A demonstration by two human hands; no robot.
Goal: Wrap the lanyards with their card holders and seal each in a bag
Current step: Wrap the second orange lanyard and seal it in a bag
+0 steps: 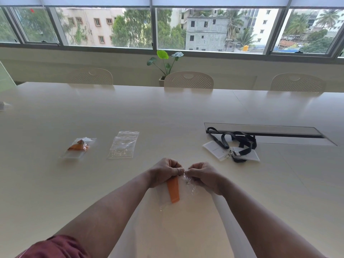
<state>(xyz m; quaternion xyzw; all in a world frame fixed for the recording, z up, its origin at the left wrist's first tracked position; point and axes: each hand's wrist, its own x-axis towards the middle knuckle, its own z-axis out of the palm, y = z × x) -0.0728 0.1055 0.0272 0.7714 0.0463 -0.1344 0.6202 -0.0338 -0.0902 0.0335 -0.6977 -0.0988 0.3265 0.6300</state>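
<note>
Both hands meet near the front middle of the pale desk [167, 112]. The left hand [165, 171] has its fingers curled tight, pinching the top edge of a clear bag [186, 194] that lies flat on the desk between the forearms. The right hand [202, 175] pinches the same top edge just beside it, fingers likewise curled. Inside the bag an orange lanyard [173, 190] shows as a flat folded strip, with a small metal ring [188, 183] near it; the card holder is probably in there too, though the plastic is too faint to tell.

Farther back on the left lies a bagged orange lanyard [78, 148], and just right of it an empty clear bag [123, 145]. Well to the right, black lanyards [240, 141] lie tangled over their white card holders [214, 148], beside a long cable slot [264, 132] in the desk.
</note>
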